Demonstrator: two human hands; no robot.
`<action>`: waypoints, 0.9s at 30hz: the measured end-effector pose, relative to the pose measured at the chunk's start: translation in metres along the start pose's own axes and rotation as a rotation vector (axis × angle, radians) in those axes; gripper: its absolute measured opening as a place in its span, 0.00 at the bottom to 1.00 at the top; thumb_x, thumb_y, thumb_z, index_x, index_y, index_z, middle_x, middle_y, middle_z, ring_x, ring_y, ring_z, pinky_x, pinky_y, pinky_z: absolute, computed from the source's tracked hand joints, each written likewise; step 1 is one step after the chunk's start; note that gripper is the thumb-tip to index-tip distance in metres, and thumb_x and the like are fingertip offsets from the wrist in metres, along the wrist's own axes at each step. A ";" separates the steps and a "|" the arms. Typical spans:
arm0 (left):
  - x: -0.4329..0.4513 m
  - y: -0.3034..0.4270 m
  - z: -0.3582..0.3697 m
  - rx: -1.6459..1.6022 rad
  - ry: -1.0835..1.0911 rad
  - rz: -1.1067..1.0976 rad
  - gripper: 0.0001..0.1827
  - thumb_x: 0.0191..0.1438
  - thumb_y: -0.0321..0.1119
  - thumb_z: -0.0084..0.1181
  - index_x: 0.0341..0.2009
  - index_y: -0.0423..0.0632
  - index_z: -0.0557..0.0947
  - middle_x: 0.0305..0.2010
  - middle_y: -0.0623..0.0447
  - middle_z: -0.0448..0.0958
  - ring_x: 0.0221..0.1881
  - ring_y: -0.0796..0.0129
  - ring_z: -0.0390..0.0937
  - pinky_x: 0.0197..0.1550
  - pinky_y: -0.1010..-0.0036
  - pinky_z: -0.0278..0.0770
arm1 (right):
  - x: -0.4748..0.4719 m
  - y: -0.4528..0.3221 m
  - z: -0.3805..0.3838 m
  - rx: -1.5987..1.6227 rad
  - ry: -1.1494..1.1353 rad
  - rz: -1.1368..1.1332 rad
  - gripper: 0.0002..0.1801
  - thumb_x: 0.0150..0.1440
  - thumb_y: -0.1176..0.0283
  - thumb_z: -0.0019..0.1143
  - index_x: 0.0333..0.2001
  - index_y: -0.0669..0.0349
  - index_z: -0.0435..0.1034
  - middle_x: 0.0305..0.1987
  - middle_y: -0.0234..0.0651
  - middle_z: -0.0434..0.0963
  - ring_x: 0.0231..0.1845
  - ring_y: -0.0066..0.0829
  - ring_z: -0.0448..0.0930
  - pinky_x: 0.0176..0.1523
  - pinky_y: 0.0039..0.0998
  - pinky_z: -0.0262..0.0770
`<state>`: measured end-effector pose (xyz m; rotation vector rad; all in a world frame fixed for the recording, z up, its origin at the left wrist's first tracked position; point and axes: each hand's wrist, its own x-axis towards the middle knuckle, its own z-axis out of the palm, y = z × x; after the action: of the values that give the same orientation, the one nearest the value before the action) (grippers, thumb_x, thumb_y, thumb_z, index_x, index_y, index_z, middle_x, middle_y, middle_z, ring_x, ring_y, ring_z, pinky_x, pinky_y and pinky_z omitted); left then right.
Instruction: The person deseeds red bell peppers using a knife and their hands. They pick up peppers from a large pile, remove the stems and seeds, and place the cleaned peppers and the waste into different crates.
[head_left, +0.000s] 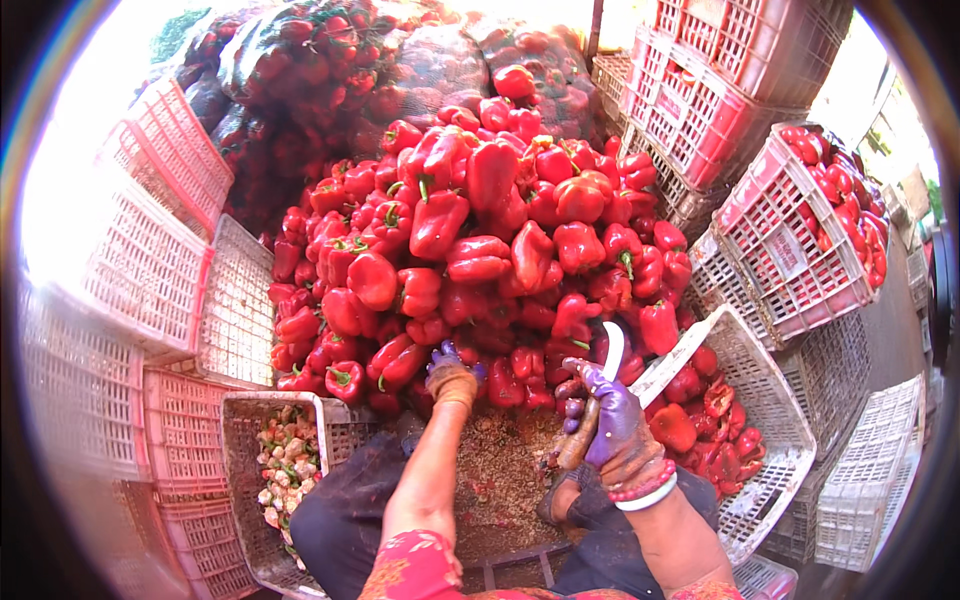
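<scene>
A tall heap of red bell peppers (480, 259) rises before me. My left hand (453, 375), in a purple and brown stained glove, reaches into its lower edge. The fingers are among the peppers, and whether they grip one cannot be made out. My right hand (615, 420), in a similar glove, is closed around the brown handle of a curved knife (613, 351), its blade pointing up. Right of that hand, a tilted plastic crate (780, 390) holds cut-open red peppers (694, 420). By my left knee, another crate (321, 431) holds pale pepper cores (289, 465).
Mesh sacks of peppers (435, 67) stand behind the heap. Stacked crates (150, 262) line the left side. More crates (690, 112) rise at right, near a full pepper crate (795, 240). Seeds and scraps (502, 480) cover the floor between my legs.
</scene>
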<state>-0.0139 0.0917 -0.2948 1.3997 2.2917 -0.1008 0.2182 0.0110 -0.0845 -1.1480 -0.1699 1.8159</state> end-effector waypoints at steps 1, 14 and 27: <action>0.008 -0.015 0.028 0.068 0.159 0.003 0.53 0.46 0.62 0.66 0.70 0.48 0.60 0.70 0.36 0.61 0.67 0.47 0.67 0.63 0.54 0.71 | 0.000 0.004 0.007 0.030 0.020 0.057 0.19 0.67 0.61 0.49 0.56 0.60 0.70 0.32 0.32 0.76 0.26 0.20 0.73 0.29 0.24 0.71; -0.100 -0.017 -0.079 -1.702 -0.480 0.459 0.41 0.43 0.40 0.72 0.60 0.42 0.67 0.55 0.51 0.74 0.55 0.64 0.72 0.59 0.68 0.71 | 0.012 -0.012 -0.003 -0.489 0.053 -0.280 0.20 0.64 0.61 0.59 0.56 0.57 0.70 0.39 0.28 0.80 0.31 0.19 0.81 0.28 0.20 0.70; -0.233 -0.013 -0.188 -1.419 -0.487 0.719 0.54 0.43 0.31 0.74 0.71 0.45 0.57 0.67 0.45 0.65 0.67 0.59 0.64 0.69 0.62 0.62 | 0.016 0.016 0.008 0.206 -0.425 0.207 0.16 0.65 0.56 0.54 0.48 0.55 0.70 0.41 0.33 0.79 0.36 0.26 0.80 0.37 0.29 0.80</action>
<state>0.0004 -0.0527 -0.0327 1.0333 0.8402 1.0424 0.2001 0.0175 -0.0996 -0.6450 -0.1083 2.1897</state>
